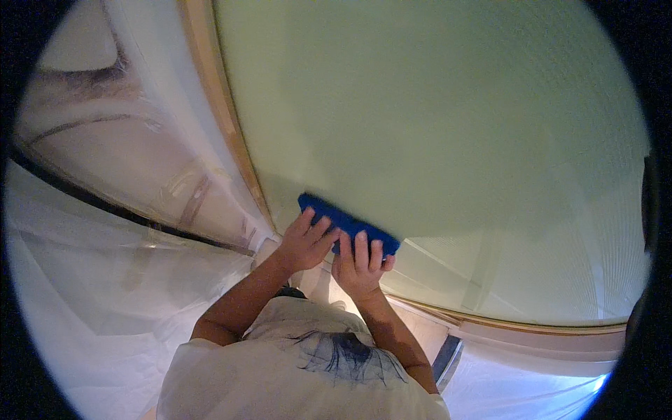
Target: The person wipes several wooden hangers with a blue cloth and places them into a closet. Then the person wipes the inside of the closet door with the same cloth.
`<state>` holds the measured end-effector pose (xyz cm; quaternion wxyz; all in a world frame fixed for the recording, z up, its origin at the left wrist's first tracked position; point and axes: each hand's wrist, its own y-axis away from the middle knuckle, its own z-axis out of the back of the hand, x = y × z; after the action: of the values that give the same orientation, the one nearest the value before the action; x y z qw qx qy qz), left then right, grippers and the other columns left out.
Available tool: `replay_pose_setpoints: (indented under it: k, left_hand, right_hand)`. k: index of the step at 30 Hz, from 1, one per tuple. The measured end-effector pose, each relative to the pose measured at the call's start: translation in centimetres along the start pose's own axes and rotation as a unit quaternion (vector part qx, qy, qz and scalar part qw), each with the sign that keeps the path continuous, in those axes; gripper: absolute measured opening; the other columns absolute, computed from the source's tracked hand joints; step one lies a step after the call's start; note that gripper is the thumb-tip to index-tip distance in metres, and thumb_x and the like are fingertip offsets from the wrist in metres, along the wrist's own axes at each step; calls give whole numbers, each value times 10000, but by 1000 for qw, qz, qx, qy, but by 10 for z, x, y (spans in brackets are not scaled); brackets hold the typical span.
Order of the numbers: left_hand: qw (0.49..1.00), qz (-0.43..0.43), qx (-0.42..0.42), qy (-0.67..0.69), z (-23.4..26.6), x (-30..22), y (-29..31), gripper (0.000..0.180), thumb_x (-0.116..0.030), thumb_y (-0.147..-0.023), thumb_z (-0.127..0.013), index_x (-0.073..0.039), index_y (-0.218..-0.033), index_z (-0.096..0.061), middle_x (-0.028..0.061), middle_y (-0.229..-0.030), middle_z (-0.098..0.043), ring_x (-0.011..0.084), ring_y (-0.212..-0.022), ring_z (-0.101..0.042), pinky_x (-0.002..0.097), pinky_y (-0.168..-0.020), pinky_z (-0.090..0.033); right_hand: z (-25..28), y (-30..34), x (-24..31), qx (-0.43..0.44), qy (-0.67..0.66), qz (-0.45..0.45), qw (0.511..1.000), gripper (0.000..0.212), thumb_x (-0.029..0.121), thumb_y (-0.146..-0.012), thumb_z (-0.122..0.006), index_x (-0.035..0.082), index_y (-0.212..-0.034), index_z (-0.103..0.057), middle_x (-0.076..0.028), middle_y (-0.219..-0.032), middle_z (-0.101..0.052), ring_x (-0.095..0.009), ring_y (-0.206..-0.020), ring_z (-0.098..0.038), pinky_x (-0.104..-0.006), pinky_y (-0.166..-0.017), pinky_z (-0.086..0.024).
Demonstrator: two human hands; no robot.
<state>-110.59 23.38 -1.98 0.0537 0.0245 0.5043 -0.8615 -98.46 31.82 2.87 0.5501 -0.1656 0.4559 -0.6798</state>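
Observation:
A long blue smoother [348, 224] lies against a pale green wall [434, 126], slanting down to the right. Both my hands are closed over its lower side with the fingers on top. My left hand [306, 241] grips it left of its middle, and my right hand [360, 266] holds the right half. The edge that meets the wall is mostly hidden under the tool's body. Fine parallel ridges show on the wall at the lower right and upper right; around the tool it looks smoother.
A wooden trim strip [222, 105] borders the wall on the left, and another wooden strip [504, 322] runs along its bottom. Clear plastic sheeting [105, 287] hangs at the left, crossed by a dark curved edge [91, 199]. More sheeting [525, 378] covers the lower right.

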Motion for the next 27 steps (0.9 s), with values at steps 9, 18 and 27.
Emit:
replay_pose_setpoints:
  k: [9,18,27]
  left_hand:
    - [992,-15,-124,-6,42,37,-68,238,-156,-719,-606,-133,-956,-603,107,-1294,-360,386,-1229,-262,535,-942,-297]
    - [999,19,-26,-26,1,32,-2,282,-158,-713,-601,-102,-978,-520,174,-1228,-364,440,-1204,-254,558,-934,-293]
    - [988,24,-135,-76,59,62,-112,386,-154,-768,-547,-15,-1120,-472,262,-1328,-265,478,-1207,-261,601,-955,-178]
  right_hand:
    - [13,-87,19,-67,29,-7,997,308,211,-772,-439,131,-1008,-620,-124,-1205,-444,-342,-1160,-321,-481,-1011,-75]
    - [-12,-29,20,-1,0,4,1000,250,150,-744,-523,165,-973,-620,-54,-1194,-459,-260,-1130,-357,-441,-974,-146]
    - [1,-137,21,-101,30,-15,994,247,193,-779,-491,206,-978,-636,-27,-1202,-478,-233,-1124,-361,-412,-959,-164]
